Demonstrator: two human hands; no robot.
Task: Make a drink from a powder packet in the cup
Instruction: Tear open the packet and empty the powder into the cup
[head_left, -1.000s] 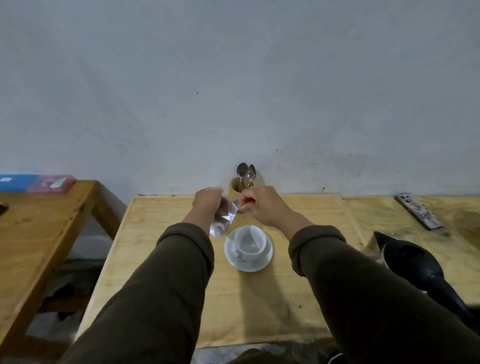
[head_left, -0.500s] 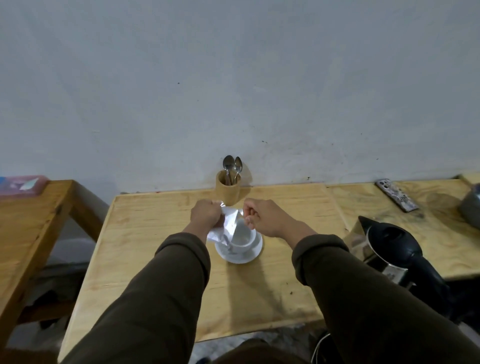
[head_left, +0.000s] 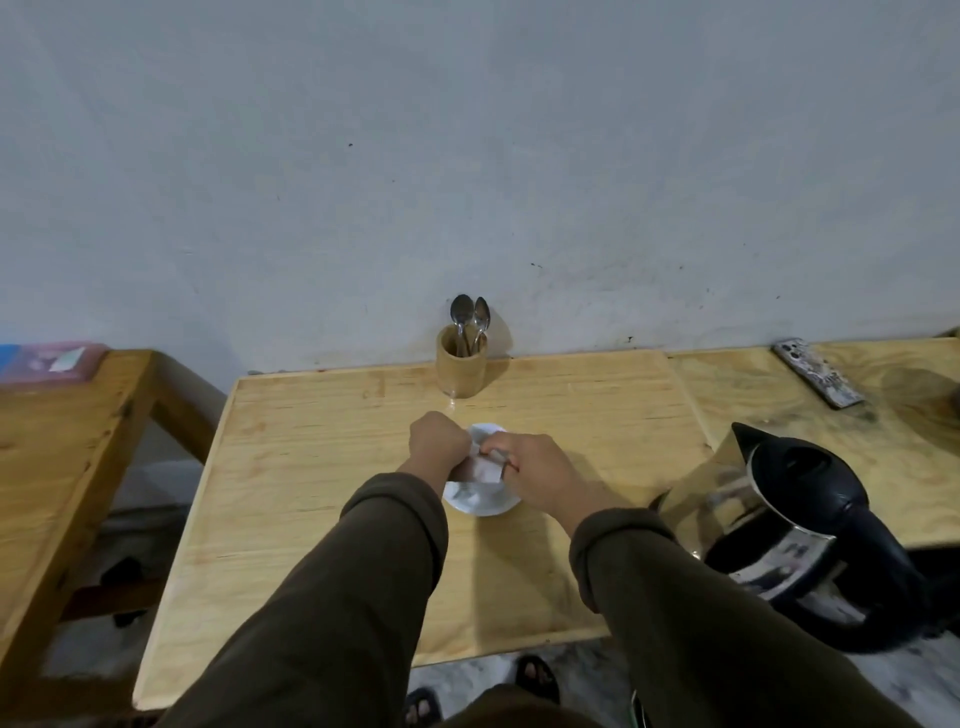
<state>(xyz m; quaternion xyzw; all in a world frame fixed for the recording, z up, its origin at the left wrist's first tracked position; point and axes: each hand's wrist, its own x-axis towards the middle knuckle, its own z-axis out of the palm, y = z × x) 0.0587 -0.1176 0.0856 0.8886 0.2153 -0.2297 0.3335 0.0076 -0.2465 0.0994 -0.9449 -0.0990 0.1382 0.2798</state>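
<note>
My left hand (head_left: 438, 440) and my right hand (head_left: 540, 472) both pinch a small silvery-white powder packet (head_left: 483, 470) directly over the white cup. The cup sits on a white saucer (head_left: 493, 508) in the middle of the light wooden table (head_left: 322, 467). The packet and my hands hide most of the cup; only its far rim (head_left: 487, 429) shows. Whether the packet is torn open I cannot tell.
A wooden holder (head_left: 461, 367) with two spoons (head_left: 469, 316) stands at the wall behind the cup. A black and steel electric kettle (head_left: 800, 525) sits to the right. A phone (head_left: 818, 372) lies at the far right. A second wooden table (head_left: 57, 441) stands left.
My hands came closer together and lowered the packet over the cup, which they now hide. The camera tilted down, showing more of the table and kettle.
</note>
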